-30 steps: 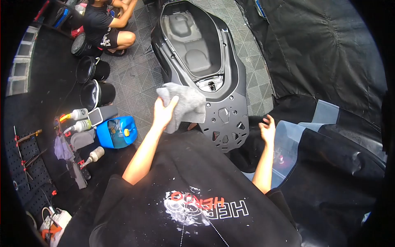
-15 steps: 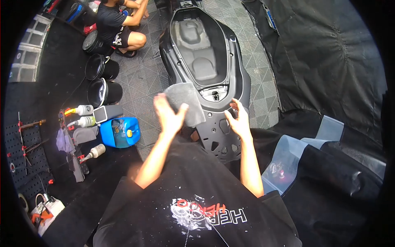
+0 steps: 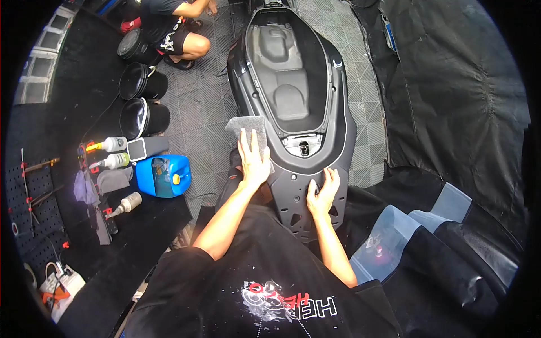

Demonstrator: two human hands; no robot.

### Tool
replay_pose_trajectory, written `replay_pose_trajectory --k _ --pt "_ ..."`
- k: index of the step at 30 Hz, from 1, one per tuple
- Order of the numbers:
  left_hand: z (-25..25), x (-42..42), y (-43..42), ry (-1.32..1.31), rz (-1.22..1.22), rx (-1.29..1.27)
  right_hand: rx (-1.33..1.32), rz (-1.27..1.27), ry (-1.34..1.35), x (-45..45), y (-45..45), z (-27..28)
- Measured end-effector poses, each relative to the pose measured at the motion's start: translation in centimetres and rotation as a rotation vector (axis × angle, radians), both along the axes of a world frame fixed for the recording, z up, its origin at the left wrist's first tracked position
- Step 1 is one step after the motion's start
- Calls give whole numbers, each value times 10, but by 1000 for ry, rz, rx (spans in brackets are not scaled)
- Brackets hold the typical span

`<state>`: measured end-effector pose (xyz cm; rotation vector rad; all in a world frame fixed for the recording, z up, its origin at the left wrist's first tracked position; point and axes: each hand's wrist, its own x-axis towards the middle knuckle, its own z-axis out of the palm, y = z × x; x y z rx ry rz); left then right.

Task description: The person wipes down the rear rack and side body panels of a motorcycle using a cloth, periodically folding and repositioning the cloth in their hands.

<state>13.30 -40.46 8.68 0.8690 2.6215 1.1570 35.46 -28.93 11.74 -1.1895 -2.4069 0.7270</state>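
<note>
A grey microfibre cloth (image 3: 248, 123) is in my left hand (image 3: 253, 163), its fingers stretched over the cloth beside the left rear edge of the scooter. The scooter's black rear body (image 3: 347, 127) surrounds an uncovered storage compartment (image 3: 290, 101), with a metal seat latch (image 3: 304, 146) behind it. My right hand (image 3: 323, 194) hovers over or rests on the perforated rear rack (image 3: 286, 194); I cannot tell if it touches. Its fingers are loosely bent and apart, with nothing seen in them. Part of the cloth is hidden under my left hand.
At the upper left a person (image 3: 169, 34) squats beside the black buckets (image 3: 134, 83). A blue jug (image 3: 163, 176) and several spray bottles (image 3: 115, 145) stand at left. Black sheeting with a clear plastic strip (image 3: 386, 242) lies at right. Grey tiles (image 3: 197, 96) cover the floor.
My left hand has turned and laid its fingers over the cloth, close to the scooter's side. My right hand has come down towards the rear rack. The view has shifted slightly.
</note>
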Motion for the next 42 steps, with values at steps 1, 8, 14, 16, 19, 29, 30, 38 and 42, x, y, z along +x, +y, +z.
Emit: replay_pose_trajectory --k 1,8,14,16,19,29,30,38,42 --pt "-5 -15 0 -34 1 69 3 -3 -18 -1 0 0" --pt "-47 -122 12 -322 -158 242 10 -20 -115 -12 -1 4" --pt "-64 -191 47 -257 -128 150 16 -87 -198 -16 -4 -4" --pt "-63 -225 59 -157 -188 138 29 -93 -225 -14 -4 -8" --pt "-76 -289 77 5 -309 140 7 -117 -256 -14 -5 -9" --pt "-63 -300 71 297 -919 258 19 -130 -283 -14 -4 -11" --pt "-62 -302 70 314 -990 254 19 -132 -284 -12 -4 -12" --pt "-99 -424 118 318 -1040 348 27 -141 -281 -3 -3 -17" --pt "-86 -391 107 356 -1090 322 27 -143 -285 1 -5 -20"
